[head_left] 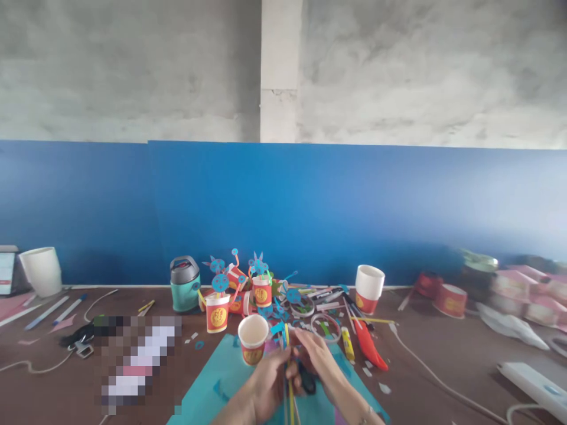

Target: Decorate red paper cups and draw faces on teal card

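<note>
Straws [291, 404] (pretty sure, at least one yellow and one paler) are right at the near edge of the counter [420, 398], over the blue sheet [230, 361]. They point away from the person, basically lengthwise between the two hands. I guess that's so both hands can get at them.

Left hand [270, 376] has a narrow grip, thumb and fingers closed around the straws, probably to keep them bundled. Right hand [315, 349] arches in from the other side with bent fingers. It's blurry there, so I can't tell if that grip is on the straws or just next to them. There's also a black thing [307, 379] tucked under the right hand, too hidden to name, and I can't tell whether it's held.

Just beyond the left hand a paper cup [253, 330] stands upright on the sheet, mouth up. It looks parked there to be handy yet out of the way.

Further out, a yellow tube [348, 345] and an orange-red thing [371, 347] lie right of the hands, maybe just dropped within reach. Two decorated cups [217, 316] stand behind on the left, straw limbs and blue paper faces sticking up; I'd guess they're upright so those bits don't get squashed. The blue partition [283, 212] runs along the back.
</note>
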Available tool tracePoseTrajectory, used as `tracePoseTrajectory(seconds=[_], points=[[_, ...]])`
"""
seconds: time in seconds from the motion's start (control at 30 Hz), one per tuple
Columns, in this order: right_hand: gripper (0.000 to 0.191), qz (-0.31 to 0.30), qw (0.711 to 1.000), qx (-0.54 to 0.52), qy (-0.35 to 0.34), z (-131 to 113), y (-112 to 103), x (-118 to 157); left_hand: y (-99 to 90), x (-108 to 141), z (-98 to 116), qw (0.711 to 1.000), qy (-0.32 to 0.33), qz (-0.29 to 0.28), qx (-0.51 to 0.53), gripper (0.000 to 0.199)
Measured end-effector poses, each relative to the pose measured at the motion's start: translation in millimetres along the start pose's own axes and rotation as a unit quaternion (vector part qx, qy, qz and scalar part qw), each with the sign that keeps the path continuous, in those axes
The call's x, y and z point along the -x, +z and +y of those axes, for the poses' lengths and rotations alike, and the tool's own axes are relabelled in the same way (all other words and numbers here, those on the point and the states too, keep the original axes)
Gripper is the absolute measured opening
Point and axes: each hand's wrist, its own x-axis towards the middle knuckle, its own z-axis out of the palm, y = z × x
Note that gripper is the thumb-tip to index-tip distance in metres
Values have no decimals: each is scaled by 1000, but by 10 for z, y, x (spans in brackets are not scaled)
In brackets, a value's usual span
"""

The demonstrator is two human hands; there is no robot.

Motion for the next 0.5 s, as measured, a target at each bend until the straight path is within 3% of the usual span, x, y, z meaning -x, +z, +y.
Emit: tracePoseTrajectory(seconds=[0.17, 0.37, 0.5], points=[[40, -46, 999, 16, -9, 67, 42, -1, -21, -4, -88, 999, -1, -24, -41, 41], [42, -84, 996, 21, 12, 155, -22, -35, -46, -16, -122, 999, 18, 22, -36, 34], [41, -95, 995, 16, 30, 206, -16, -51, -66, -46, -152, 998, 37, -11, -40, 33]])
